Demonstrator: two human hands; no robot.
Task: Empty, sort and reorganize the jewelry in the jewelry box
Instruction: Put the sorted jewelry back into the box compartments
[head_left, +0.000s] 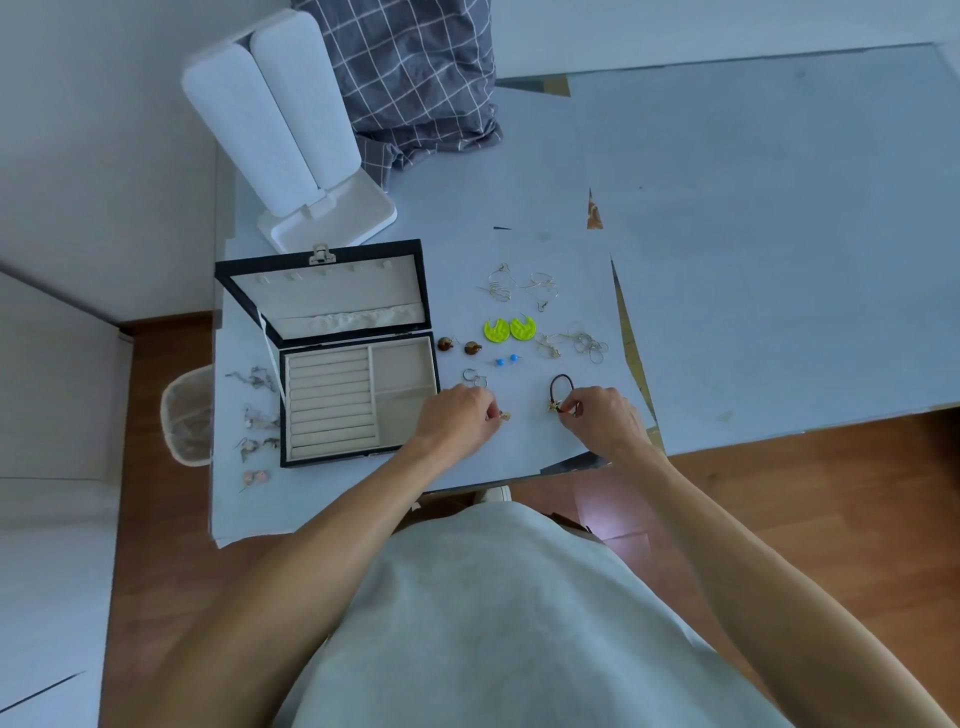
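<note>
The black jewelry box (358, 454) lies open on the pale table, its cream ring rolls and side compartments bare. Right of it, my left hand (457, 418) pinches a small gold earring (504, 415) against the table. My right hand (602, 415) pinches the gold charm of a dark cord loop (561, 387). Spread behind the hands are two neon yellow earrings (509, 329), two brown bead earrings (460, 345), two blue studs (506, 359), a small silver hoop (474, 378) and silver wire hoops (519, 286).
More silver pieces (257, 410) and pink earrings (255, 476) lie left of the box. A white folding stand (291, 130) and checked grey cloth (415, 78) sit behind. A mesh bin (187, 415) stands on the wood floor beyond the table's left edge.
</note>
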